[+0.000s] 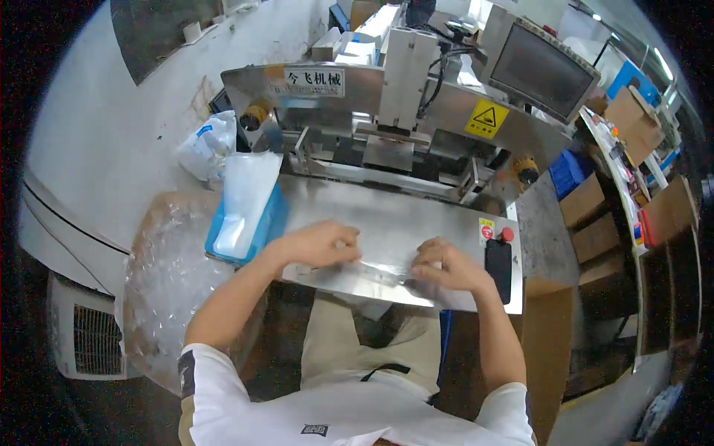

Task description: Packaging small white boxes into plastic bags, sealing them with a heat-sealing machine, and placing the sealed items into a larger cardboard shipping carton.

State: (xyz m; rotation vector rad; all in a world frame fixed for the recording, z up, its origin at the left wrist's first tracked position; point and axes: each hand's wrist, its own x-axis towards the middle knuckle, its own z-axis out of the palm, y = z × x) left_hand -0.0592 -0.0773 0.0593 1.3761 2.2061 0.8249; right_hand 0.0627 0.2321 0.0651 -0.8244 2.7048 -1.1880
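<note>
The left hand [320,244] and right hand [452,267] are over the table [335,204], fingers curled; one cannot tell whether they pinch anything. A phone [499,269] lies at right

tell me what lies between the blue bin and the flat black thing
Head view: the left hand and right hand, over the metal tabletop; anything clear between them is too blurred to tell.
</note>
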